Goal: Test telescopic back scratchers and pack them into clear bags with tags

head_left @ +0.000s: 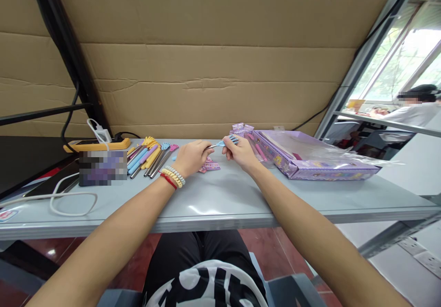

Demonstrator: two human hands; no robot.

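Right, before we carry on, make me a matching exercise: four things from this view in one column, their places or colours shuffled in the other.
1. flat box
2. slim stick
3. power strip
4. beaded bracelets

A. on the left wrist
B. yellow
C. held by left hand and right hand
D. purple, right of both hands

Pairs: 1-D, 2-C, 3-B, 4-A

Creased brown cardboard [220, 63], a looping white cable [37, 197], a person [418, 113] near a bright window [415, 52].
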